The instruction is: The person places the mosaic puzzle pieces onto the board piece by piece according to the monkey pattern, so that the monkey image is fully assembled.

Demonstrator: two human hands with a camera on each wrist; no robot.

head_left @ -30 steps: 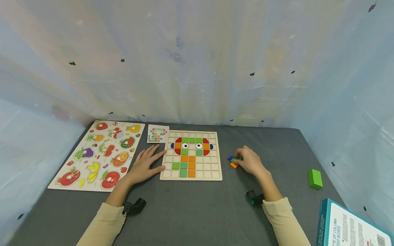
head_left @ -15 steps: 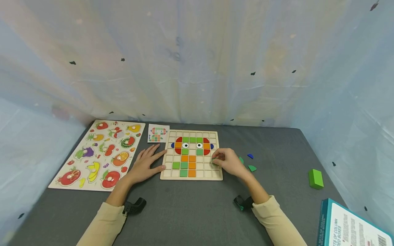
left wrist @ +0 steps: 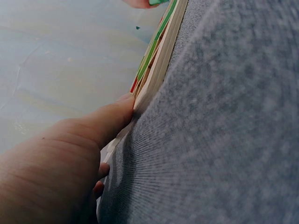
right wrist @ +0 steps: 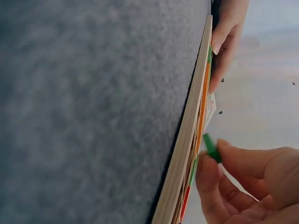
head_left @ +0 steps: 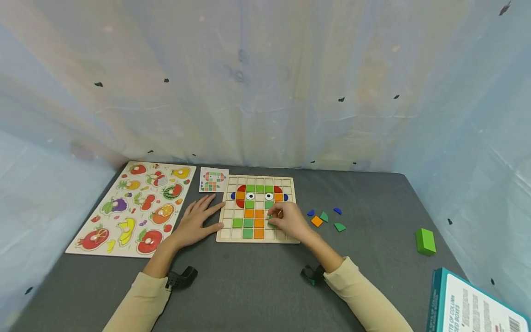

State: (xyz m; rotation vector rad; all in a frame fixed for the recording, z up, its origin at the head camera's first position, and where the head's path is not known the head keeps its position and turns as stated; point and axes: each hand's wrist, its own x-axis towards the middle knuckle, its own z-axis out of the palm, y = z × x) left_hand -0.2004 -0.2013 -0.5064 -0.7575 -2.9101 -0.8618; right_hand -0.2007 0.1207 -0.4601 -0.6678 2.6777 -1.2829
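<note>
A wooden grid board lies on the dark table, with square and rounded tiles forming a face over a column of orange and green squares. Pinched between thumb and finger of my right hand is a small green tile, held edge-on close over the board, right of the orange squares. My left hand lies spread at the board's left side, thumb and index fingertip at its edge. The right hand covers part of the board's right side in the head view.
Loose green tiles, blue pieces and an orange square lie right of the board. A pattern card touches its upper left corner. A fruit puzzle lies left; a green block and box stand right.
My right hand has moved left from the loose pieces to over the board, carrying the green tile. The loose pieces are now spread apart. My left hand has stayed in place.
</note>
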